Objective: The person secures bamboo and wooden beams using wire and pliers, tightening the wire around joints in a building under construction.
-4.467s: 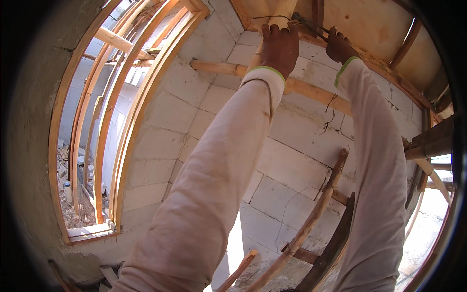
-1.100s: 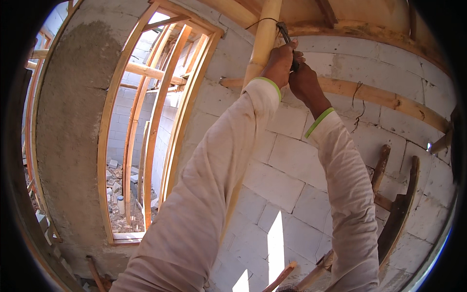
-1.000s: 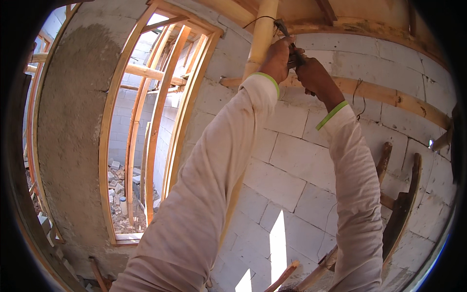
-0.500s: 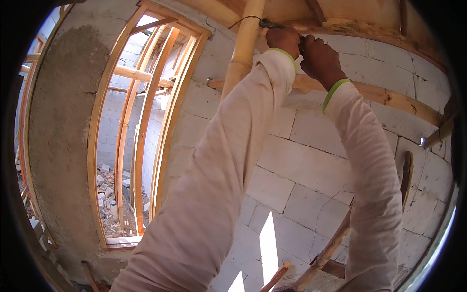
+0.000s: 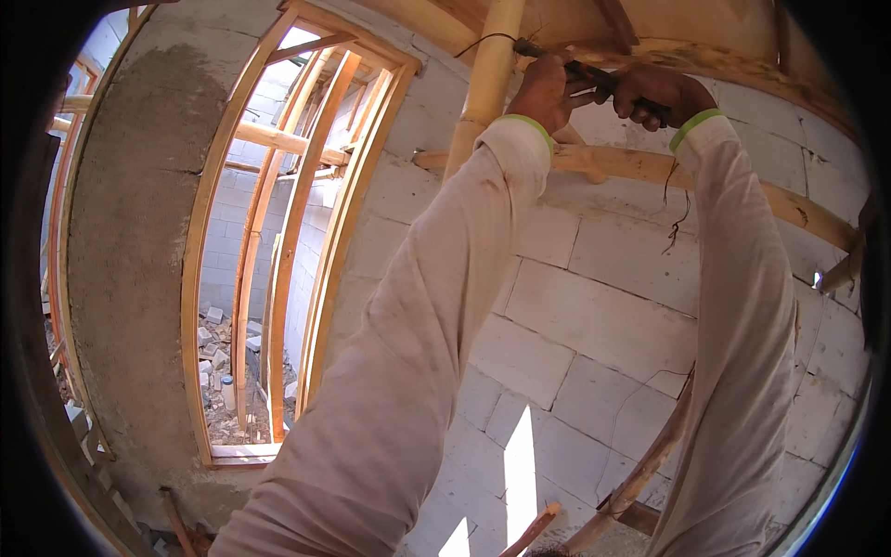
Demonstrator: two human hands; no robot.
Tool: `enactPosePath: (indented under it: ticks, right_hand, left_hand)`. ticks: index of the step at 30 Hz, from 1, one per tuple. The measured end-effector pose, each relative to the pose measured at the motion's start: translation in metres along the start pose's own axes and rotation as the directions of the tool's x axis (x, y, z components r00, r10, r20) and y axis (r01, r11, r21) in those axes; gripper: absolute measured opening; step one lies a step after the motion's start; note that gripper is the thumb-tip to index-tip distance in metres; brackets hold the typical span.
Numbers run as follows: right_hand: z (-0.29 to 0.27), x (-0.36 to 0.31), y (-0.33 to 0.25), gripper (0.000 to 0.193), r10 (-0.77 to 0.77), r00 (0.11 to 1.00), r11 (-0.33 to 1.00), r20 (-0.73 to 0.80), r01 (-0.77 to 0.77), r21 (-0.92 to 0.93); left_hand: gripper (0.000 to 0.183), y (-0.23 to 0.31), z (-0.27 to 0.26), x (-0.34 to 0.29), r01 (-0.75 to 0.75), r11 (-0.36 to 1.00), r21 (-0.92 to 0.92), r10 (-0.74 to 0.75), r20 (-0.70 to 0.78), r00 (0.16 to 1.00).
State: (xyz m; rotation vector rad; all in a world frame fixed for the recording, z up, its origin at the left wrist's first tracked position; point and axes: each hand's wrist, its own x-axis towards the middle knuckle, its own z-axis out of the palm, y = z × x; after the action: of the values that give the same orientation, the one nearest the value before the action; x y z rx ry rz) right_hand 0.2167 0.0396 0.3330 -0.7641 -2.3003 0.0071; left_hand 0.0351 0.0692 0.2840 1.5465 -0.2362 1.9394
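High against the wall, both my hands are on a dark, slim bar-like tool (image 5: 594, 76); its exact kind is hard to make out. My left hand (image 5: 542, 93) is around it near its left end, some fingers partly extended. Farther right, my right hand (image 5: 661, 89) grips the other end with curled fingers. The tool's left tip meets a thin dark wire (image 5: 481, 39) that passes around an upright bamboo pole (image 5: 492, 74). Loose strands of dark wire (image 5: 676, 223) dangle below my right hand, in front of the wall.
A horizontal wooden pole (image 5: 640, 165) runs below my hands along the pale block wall (image 5: 603, 306). Wooden boards (image 5: 557, 23) are overhead. To the left is a wooden window frame (image 5: 197, 306) with rubble beyond. Slanted poles (image 5: 640, 469) stand at lower right.
My right hand has moved right, away from my left, and turned along the tool. More of the tool shows, and dangling wire strands have come into sight. The view has shifted slightly.
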Motion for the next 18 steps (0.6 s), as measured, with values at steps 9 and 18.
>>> enactPosePath:
  ticks: [9,18]
  right_hand:
    - [0.013,-0.027,-0.005,0.036,-0.161,0.979,0.975,-0.127,0.138,-0.174]
    - [0.013,-0.020,0.017,0.037,-0.205,0.977,0.969,0.063,0.194,0.152]
  left_hand:
    - [0.023,-0.006,0.010,0.013,-0.024,0.999,0.049,0.027,-0.061,0.998]
    - [0.020,0.001,0.019,0.009,-0.002,0.983,0.183,0.029,-0.148,0.989]
